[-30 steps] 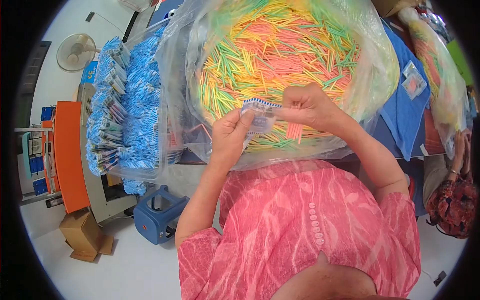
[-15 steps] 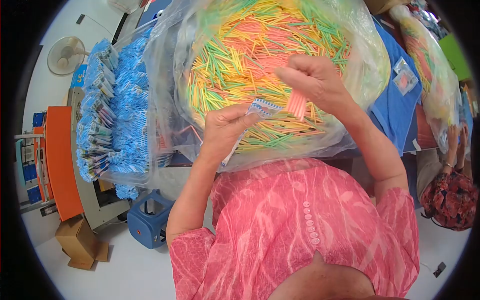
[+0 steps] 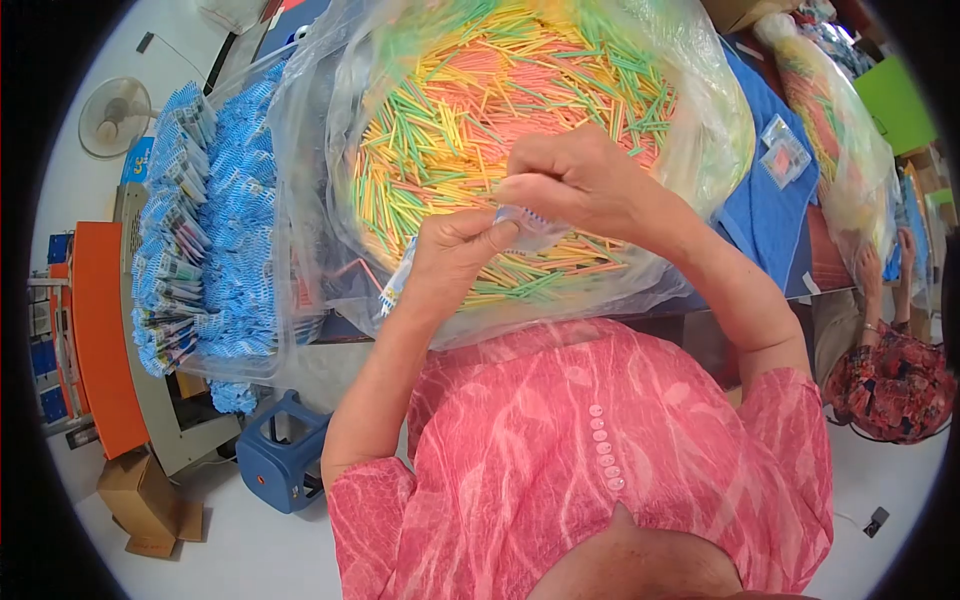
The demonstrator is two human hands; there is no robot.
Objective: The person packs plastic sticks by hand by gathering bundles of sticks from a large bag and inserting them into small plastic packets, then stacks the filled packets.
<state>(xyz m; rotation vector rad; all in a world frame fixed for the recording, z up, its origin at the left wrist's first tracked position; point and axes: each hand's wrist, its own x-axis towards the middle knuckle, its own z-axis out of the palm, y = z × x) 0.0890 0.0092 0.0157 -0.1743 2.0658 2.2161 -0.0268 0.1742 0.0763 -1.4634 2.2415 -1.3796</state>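
My left hand (image 3: pixel 450 255) pinches a small clear plastic packet (image 3: pixel 530 222) printed with blue-and-white stripes. Part of the packet trails below the hand, toward the wrist. My right hand (image 3: pixel 580 180) is closed, its fingers right at the packet's upper end. The thin pink sticks in its grip are hidden by the fingers and the packet now. Under both hands lies a heap of thin pink, yellow and green sticks (image 3: pixel 440 130) in a large, open clear plastic bag (image 3: pixel 700 110).
Left of the bag stands a clear bin (image 3: pixel 285 330) full of blue-striped packets (image 3: pixel 235 230). On the right, a blue cloth (image 3: pixel 765 200) carries a small packet (image 3: pixel 783 155). Farther right are another bag of sticks (image 3: pixel 830 120) and a co-worker (image 3: pixel 890 390). A blue stool (image 3: pixel 285 455) stands lower left.
My right hand has moved left and slightly down to the packet, taking the pink sticks out of sight. The packet's trailing part has swung left of my left wrist. The whole view has shifted slightly.
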